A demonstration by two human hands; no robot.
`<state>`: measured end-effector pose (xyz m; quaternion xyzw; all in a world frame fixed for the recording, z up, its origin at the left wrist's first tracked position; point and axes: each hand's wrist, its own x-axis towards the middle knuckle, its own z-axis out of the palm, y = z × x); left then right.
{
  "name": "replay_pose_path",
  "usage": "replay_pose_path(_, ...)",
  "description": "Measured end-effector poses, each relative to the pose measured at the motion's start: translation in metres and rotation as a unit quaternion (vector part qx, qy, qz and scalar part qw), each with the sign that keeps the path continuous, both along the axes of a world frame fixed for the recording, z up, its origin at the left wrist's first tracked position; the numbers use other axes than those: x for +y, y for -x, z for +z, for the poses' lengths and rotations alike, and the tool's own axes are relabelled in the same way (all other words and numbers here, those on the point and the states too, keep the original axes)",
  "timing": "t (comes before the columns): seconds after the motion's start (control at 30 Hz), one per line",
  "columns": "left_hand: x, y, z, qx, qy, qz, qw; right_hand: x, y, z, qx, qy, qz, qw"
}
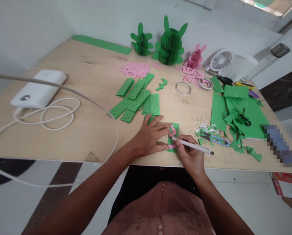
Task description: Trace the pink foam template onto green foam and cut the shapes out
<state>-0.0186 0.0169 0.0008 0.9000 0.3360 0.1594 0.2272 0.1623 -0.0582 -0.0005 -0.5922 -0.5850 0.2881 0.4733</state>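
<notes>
My right hand [190, 155] grips a white pen [196, 145], its tip at a pink curved paper cutout [172, 131]. That cutout lies on a small green paper piece [175, 126] near the table's front edge. With fingers spread, my left hand [151, 135] presses the cutout and the green paper from the left. Beyond it lie several green paper strips [137, 99] with curved outlines drawn on them. A green curvy cutout [162, 84] sits by itself farther back.
Blue-handled thread snips [217, 139] rest beside white and green scraps at right, near green sheets [255, 120]. Pink cutouts [135, 69], green honeycomb paper figures [170, 45], tape rolls [183, 88] and a fan [220, 60] stand behind. A power bank [39, 88] trails its white cable at left.
</notes>
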Motion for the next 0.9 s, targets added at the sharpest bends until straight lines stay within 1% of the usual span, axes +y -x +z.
replay_pose_path(0.4, 0.0, 0.0004, -0.0029, -0.009, -0.006, 0.004, 1.0, -0.0006, 0.0004, 0.0001, -0.006, -0.001, -0.008, 1.0)
replay_pose_path(0.57, -0.0004, 0.0001, -0.0005, -0.006, 0.002, 0.005, 1.0, -0.0001, 0.0012, -0.0008, 0.005, -0.004, -0.011, 1.0)
replay_pose_path(0.9, 0.0, 0.0004, -0.0023, -0.009, -0.004, 0.001, 1.0, 0.0002, 0.0, -0.0006, -0.01, -0.005, 0.001, 1.0)
